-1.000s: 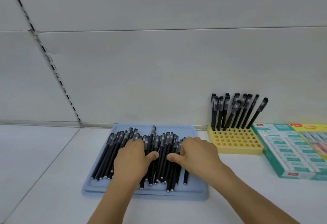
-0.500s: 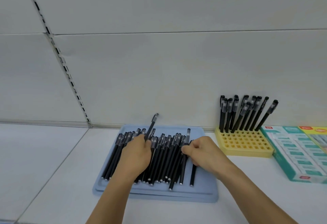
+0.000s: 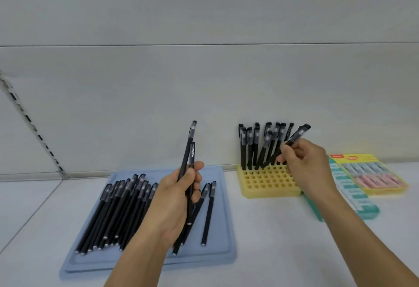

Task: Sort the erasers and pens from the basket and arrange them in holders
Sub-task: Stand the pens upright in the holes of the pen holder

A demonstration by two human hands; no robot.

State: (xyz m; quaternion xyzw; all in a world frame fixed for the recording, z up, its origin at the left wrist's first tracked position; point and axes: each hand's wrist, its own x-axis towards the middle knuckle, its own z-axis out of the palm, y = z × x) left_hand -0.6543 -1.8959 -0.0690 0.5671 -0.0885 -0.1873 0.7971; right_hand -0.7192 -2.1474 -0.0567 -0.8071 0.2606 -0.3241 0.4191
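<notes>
Above tray [image 3: 223,237] now, both hands, apparently pens [image 3: 190,150] lifted.

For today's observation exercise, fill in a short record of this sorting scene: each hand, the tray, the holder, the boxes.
left hand: holds two black pens upright above the tray
right hand: pinches one pen at the holder's back row
blue tray: many black pens lying flat
yellow holder: pens standing in back row, front holes free
eraser boxes: right of the holder

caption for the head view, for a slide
Left hand holds two pens; right hand brings one to the yellow holder.
</notes>
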